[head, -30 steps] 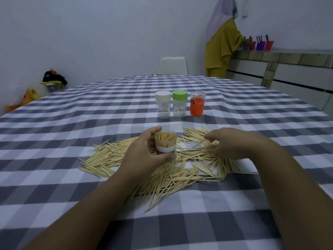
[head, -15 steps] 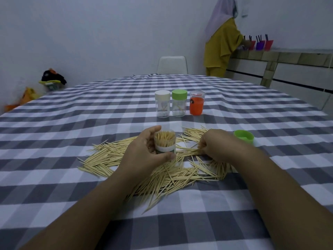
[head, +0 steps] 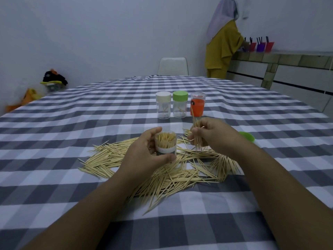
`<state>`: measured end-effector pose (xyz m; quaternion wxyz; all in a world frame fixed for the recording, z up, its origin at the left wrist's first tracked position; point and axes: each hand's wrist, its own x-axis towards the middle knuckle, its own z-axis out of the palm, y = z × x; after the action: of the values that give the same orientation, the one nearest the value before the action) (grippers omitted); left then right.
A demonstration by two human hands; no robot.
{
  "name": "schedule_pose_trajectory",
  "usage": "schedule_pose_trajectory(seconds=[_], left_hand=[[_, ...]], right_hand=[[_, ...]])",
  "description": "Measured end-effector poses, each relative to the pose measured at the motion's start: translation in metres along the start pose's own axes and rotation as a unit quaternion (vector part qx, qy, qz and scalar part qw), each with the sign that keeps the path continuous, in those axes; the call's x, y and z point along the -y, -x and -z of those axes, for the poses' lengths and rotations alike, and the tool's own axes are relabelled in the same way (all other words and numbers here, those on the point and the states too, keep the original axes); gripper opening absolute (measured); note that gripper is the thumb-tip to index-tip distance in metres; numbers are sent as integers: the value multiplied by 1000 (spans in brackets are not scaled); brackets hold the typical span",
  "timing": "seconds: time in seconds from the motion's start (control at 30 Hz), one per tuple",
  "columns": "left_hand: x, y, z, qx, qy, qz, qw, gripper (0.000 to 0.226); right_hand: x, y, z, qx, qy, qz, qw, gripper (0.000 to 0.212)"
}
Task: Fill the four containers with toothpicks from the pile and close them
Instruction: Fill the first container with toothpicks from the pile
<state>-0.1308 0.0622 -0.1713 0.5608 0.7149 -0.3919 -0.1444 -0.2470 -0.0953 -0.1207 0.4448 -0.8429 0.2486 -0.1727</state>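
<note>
Filling an open container from the toothpick pile.

Left hand (head: pixel 144 156) grips the uncapped container (head: pixel 165 143), packed with toothpicks, upright over the pile (head: pixel 162 170). Right hand (head: pixel 210 136), just right of that container, pinches a toothpick bundle (head: pixel 196 134) held above the pile. Beyond the pile: cream-lidded jar (head: pixel 163 105), green-lidded jar (head: pixel 180 104), orange jar (head: pixel 197 104). Loose green lid (head: pixel 247 136) lies right of the pile.

Four containers (head: pixel 165 143), one loose green lid (head: pixel 247 136), one toothpick pile (head: pixel 162 170).
</note>
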Motion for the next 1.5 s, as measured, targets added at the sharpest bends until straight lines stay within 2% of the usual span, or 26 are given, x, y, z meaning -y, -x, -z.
schedule_pose_trajectory(seconds=[0.1, 0.2, 0.43, 0.6, 0.7, 0.77, 0.87, 0.93, 1.03, 1.27, 1.33, 1.5], left_hand=[[0, 0, 0, -1, 1, 2, 1000, 85], [0, 0, -1, -3, -3, 1, 1000, 85], [-2, 2, -2, -2, -6, -1, 1000, 85], [-3, 3, -2, -3, -10, -5, 1000, 84], [-2, 3, -3, -1, -11, -6, 1000, 84], [-1, 3, -3, 0, -12, -6, 1000, 85], [0, 2, -3, 1, -12, -9, 1000, 86], [0, 2, -3, 1, -10, -11, 1000, 85], [0, 1, -3, 0, -13, -11, 1000, 85], [2, 1, -2, 2, -17, -12, 1000, 87], [2, 0, -2, 3, -14, -12, 1000, 87], [3, 0, -2, 7, -8, -11, 1000, 86]], right_hand=[[3, 1, -3, -13, -173, -4, 985, 12], [8, 2, -11, -38, -294, 10, 955, 12], [15, 2, -37, -123, -391, 84, 908, 14], [18, 6, -44, -164, -389, 131, 897, 16], [18, 5, -45, -155, -405, 125, 893, 17], [17, 5, -48, -133, -373, 108, 912, 17], [14, 7, -53, -94, -252, 55, 962, 19], [17, 10, -53, -68, -200, 19, 977, 22], [20, 13, -50, -45, -160, -4, 986, 28], [22, 14, -48, -13, -185, -33, 982, 33], [20, 13, -47, -7, -186, -24, 982, 36], [17, 10, -42, -60, -192, 55, 978, 36]])
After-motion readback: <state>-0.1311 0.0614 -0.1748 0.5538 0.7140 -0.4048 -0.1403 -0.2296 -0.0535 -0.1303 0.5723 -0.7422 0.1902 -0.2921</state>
